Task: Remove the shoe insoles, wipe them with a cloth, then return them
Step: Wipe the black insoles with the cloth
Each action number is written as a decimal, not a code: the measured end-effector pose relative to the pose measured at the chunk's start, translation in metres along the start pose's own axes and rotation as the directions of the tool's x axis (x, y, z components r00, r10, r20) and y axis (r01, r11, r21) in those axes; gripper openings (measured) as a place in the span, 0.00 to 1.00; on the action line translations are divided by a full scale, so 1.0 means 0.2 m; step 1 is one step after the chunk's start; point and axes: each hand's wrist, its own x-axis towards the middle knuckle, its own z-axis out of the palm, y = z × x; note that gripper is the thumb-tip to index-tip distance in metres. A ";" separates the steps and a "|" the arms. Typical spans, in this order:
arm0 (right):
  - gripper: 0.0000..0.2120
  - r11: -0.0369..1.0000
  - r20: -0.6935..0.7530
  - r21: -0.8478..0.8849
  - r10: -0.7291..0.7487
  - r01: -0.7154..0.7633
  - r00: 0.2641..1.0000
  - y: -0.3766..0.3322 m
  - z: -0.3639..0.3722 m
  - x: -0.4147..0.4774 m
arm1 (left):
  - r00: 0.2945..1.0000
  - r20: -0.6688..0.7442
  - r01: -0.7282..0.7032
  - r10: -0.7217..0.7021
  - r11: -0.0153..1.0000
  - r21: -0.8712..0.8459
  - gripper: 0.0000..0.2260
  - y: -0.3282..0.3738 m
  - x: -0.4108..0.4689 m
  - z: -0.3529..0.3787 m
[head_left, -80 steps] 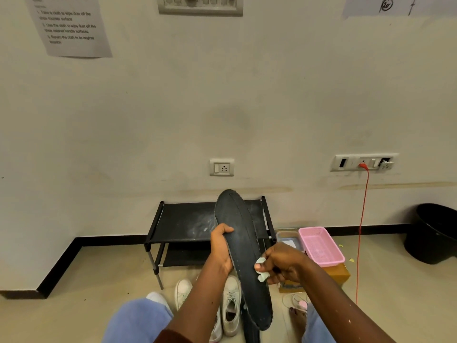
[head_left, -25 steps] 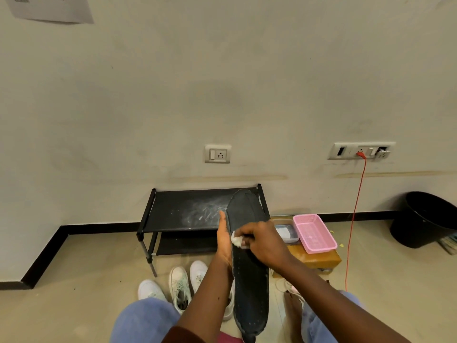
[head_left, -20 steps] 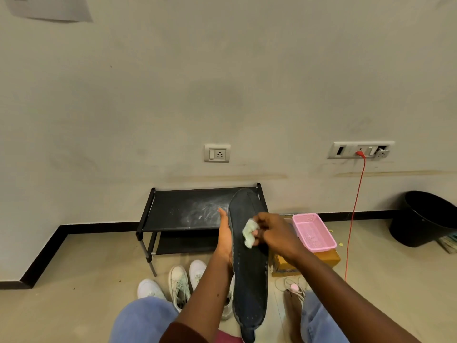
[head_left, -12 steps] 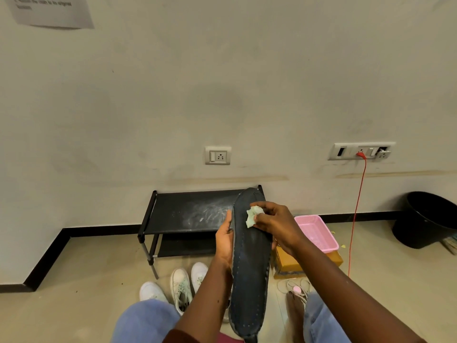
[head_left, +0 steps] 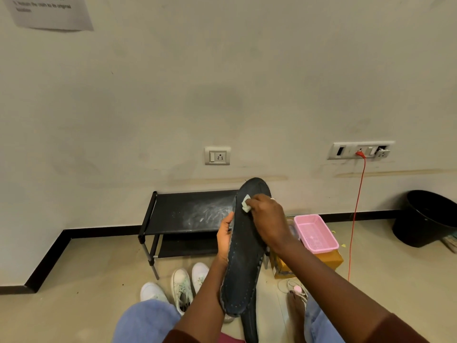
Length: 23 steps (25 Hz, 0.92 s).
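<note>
Gripping the dark insole [head_left: 243,263] along its left edge, the left hand [head_left: 225,237] holds it upright. Just above those fingers, the right hand [head_left: 268,220] pinches a pale cloth [head_left: 245,203] against the insole's top end.

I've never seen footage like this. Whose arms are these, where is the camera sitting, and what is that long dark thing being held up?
There is no machine here. These are a person's two bare arms, filmed by a single wide-angle camera worn on the head, looking forward and down. The left hand holds a dark shoe insole roughly upright by its edge. The right hand pinches a small pale cloth against the insole's upper end, apparently to wipe it. On the floor below stand white shoes, in front of a low black shoe rack by the wall. To the right are a pink basket atop a brown box and a black bin. A red cable hangs from a wall socket.
</note>
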 end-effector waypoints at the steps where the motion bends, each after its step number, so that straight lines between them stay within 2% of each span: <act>1: 0.13 0.998 0.069 -0.049 -0.040 0.044 0.997 -0.02 0.01 -0.01 | 1.000 0.019 -0.017 0.018 0.999 -0.027 0.25 0.00 -0.01 0.01; 3: 0.16 0.998 0.199 -0.019 -0.052 0.057 0.979 -0.07 0.02 -0.07 | 1.000 0.021 -0.012 0.014 0.996 -0.092 0.26 -0.01 0.00 0.00; 5: 0.18 0.996 0.258 0.054 -0.087 0.075 0.962 -0.10 0.02 -0.16 | 1.000 -0.020 -0.005 0.002 0.992 -0.130 0.29 0.01 0.04 -0.03; 6: 0.18 0.987 0.253 0.083 -0.151 0.134 0.956 -0.12 0.01 -0.20 | 0.999 -0.054 -0.005 0.001 0.996 -0.085 0.29 0.02 0.04 -0.04; 7: 0.18 0.972 0.242 0.118 -0.229 0.205 0.943 -0.12 -0.01 -0.25 | 0.997 -0.071 0.011 -0.009 1.000 0.024 0.25 0.02 0.01 -0.05; 8: 0.18 0.951 0.238 0.155 -0.298 0.267 0.924 -0.11 -0.01 -0.29 | 0.995 -0.101 0.046 -0.027 0.980 0.195 0.18 0.02 -0.05 -0.07; 9: 0.17 0.927 0.232 0.187 -0.363 0.325 0.902 -0.08 -0.01 -0.32 | 0.989 -0.141 0.096 -0.050 0.933 0.346 0.08 0.01 -0.12 -0.08; 10: 0.16 0.904 0.234 0.212 -0.416 0.371 0.879 -0.07 -0.01 -0.34 | 0.982 -0.182 0.123 -0.045 0.888 0.444 0.05 -0.02 -0.18 -0.11; 12: 0.14 0.891 0.265 0.210 -0.447 0.402 0.854 -0.07 -0.03 -0.33 | 0.981 -0.187 0.141 -0.057 0.869 0.474 0.12 -0.05 -0.22 -0.13; 14: 0.12 0.920 0.260 0.201 -0.382 0.337 0.887 -0.05 -0.02 -0.28 | 0.974 -0.205 0.172 -0.097 0.906 0.386 0.11 -0.01 -0.16 -0.06; 17: 0.11 0.972 0.253 0.161 -0.210 0.173 0.945 0.03 0.02 -0.15 | 0.991 -0.093 0.105 -0.095 0.989 0.109 0.33 0.01 -0.02 0.01; 20: 0.14 0.994 0.214 0.053 -0.109 0.099 0.971 0.10 0.05 0.00 | 0.997 0.008 0.080 -0.080 0.995 0.057 0.34 -0.01 -0.02 0.00; 23: 0.18 1.000 0.198 0.001 0.001 -0.001 0.980 0.11 0.04 0.09 | 0.997 0.006 0.075 -0.075 0.996 0.037 0.32 -0.02 0.00 -0.02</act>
